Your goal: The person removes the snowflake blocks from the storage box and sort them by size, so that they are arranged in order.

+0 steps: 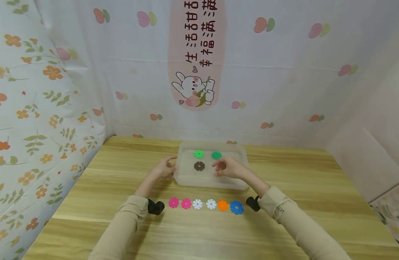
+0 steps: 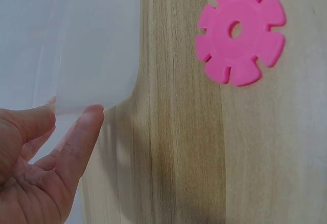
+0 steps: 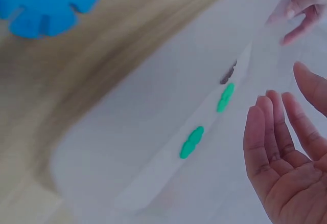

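Observation:
A translucent plastic box (image 1: 186, 180) stands on the table. My left hand (image 1: 165, 168) holds its left end; in the left wrist view, fingertips of the left hand (image 2: 46, 168) touch the outer wall and rim. Inside the box lie a light green notched disc (image 1: 199, 154), a darker green disc (image 1: 216, 155) and a brown disc (image 1: 199, 166). Above the box's right half is my right hand (image 1: 230, 167), near the darker green disc. In the right wrist view, the right hand (image 3: 286, 157) has its fingers loosely extended and nothing in them.
In front of the box, a row of notched discs lies on the wooden table (image 1: 121, 173): two pink discs (image 1: 180, 203), two white discs (image 1: 197, 204), an orange disc (image 1: 222, 205) and a blue disc (image 1: 236, 207). Patterned cloth (image 1: 137, 90) hangs behind and at the sides.

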